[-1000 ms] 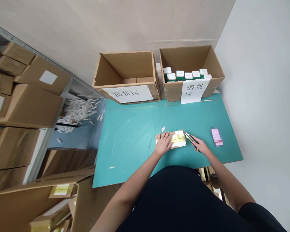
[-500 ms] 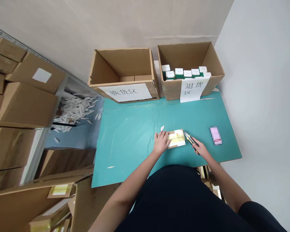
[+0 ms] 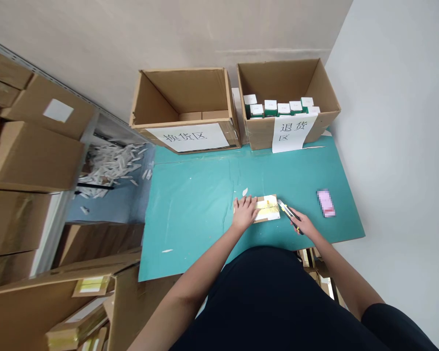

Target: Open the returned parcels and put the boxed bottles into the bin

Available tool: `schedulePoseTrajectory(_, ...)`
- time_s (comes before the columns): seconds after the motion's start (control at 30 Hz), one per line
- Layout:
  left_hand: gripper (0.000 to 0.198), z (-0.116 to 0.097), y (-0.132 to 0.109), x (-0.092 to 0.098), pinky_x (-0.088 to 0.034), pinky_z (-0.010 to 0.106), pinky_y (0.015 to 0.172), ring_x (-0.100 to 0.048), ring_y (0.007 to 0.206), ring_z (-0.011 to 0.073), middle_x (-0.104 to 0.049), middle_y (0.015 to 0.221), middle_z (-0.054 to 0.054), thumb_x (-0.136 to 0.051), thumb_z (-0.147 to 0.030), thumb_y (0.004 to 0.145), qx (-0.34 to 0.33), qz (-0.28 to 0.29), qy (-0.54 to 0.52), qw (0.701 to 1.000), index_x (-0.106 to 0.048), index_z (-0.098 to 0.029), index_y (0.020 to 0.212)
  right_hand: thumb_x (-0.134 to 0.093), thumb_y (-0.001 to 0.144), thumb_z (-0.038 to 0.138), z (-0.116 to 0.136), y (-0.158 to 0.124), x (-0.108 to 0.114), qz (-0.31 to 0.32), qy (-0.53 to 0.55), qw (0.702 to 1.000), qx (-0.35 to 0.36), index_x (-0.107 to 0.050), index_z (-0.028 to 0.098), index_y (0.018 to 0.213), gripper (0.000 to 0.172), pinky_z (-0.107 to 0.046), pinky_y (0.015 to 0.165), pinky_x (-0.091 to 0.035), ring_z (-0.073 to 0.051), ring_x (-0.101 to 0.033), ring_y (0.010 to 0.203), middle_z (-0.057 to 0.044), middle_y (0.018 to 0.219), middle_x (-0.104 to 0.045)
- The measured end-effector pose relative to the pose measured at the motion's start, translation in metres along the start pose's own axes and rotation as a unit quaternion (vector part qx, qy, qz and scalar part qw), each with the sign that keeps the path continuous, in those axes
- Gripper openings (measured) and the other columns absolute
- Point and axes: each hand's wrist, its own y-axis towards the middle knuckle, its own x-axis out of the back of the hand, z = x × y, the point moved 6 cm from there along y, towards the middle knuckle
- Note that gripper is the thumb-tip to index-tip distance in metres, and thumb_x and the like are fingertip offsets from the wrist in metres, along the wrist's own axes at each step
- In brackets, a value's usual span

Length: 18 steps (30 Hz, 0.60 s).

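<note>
A small cardboard box (image 3: 269, 204) with a white label and yellow tape lies flat on the green tabletop (image 3: 190, 195). Over its left part rests my left hand (image 3: 244, 212), fingers spread and lying on the top, covering that end. My right hand (image 3: 301, 223) is closed around a utility knife (image 3: 288, 211) with a black and yellow handle. The knife slants up and left, its blade end at the box's right edge; whether it touches the cardboard I cannot tell.
At the table's back stand two labelled cartons: the left carton (image 3: 227, 132) with boxes low inside, the right carton (image 3: 258, 134) with several white-and-green boxes (image 3: 270, 108). A pink blurred item (image 3: 326, 203) lies right. Stacked cartons (image 3: 40, 156) and an open carton (image 3: 124, 302) stand left.
The view has shifted slightly. My left hand stays on the box, and the knife in my right hand remains at the box's right edge with hardly any movement.
</note>
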Motion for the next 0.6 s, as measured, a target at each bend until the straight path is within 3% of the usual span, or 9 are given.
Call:
schedulePoseTrajectory(0.3, 0.051, 0.0, 0.0, -0.002, -0.018, 0.065, 0.118, -0.044, 0.138, 0.0376, -0.051, 0.151, 0.016, -0.04, -0.044, 0.101, -0.001, -0.005, 0.005, 1.0, -0.053, -0.023, 0.146, -0.06, 0.089, 0.046, -0.018, -0.023, -0.013, 0.035, -0.011, 0.999, -0.018, -0.04, 0.024, 0.156, 0.073, -0.018, 0.036, -0.039, -0.008, -0.051, 0.044, 0.003, 0.075, -0.062)
schedulePoseTrajectory(0.6, 0.052, 0.0, -0.004, 0.003, -0.015, 0.061, 0.121, -0.046, 0.137, 0.0343, -0.055, 0.148, 0.014, -0.043, -0.044, 0.1, -0.006, -0.008, -0.017, 1.0, -0.052, -0.024, 0.147, -0.059, 0.088, 0.051, -0.016, -0.022, 0.002, -0.015, -0.034, 0.999, -0.004, -0.047, 0.024, 0.152, 0.07, -0.018, 0.037, -0.04, -0.009, -0.052, 0.047, 0.002, 0.075, -0.063)
